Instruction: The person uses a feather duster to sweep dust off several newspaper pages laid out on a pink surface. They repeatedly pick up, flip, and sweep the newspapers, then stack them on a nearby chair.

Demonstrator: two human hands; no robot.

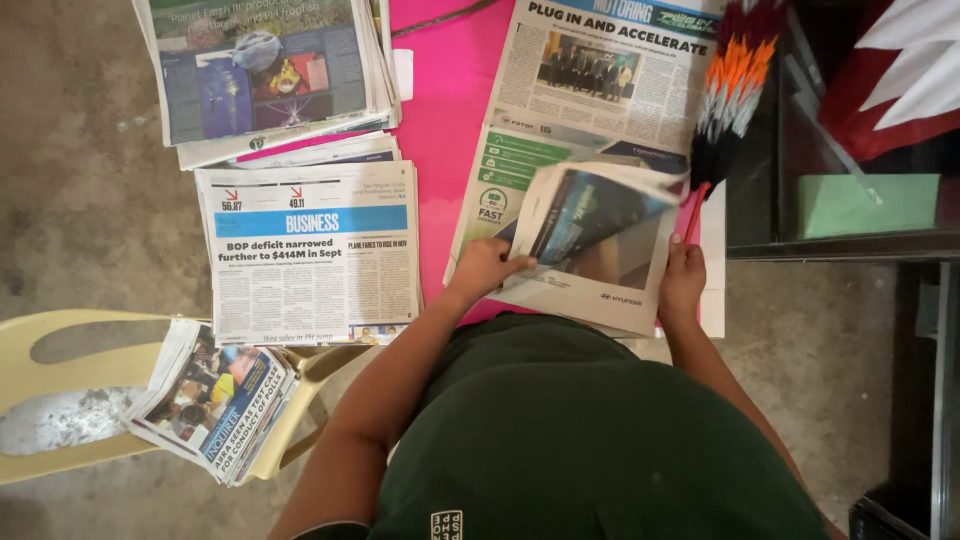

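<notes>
Two hands on a folding newspaper

Both hands work one newspaper sheet [590, 235] seen from the head camera, looking straight down over a dark green shirt [560, 440]. The left hand [487, 268] pinches the sheet's left edge, fingers closed on the paper. The right hand [683, 283] grips the right edge near the lower corner. Between them the upper part of the sheet curls up and over toward the person, blurred. It lies on an opened newspaper spread [600, 90] that rests on the pink worktop [445, 120]. A feather duster [728, 95] with orange, white and black feathers lies just beside the spread, its red handle reaching down to the right hand. Well to the left sit a folded newspaper stack [308, 255] and, above it, a second stack [265, 70]. A third bundle [215, 400] rests on a pale yellow plastic chair [60, 350] at lower left
</notes>
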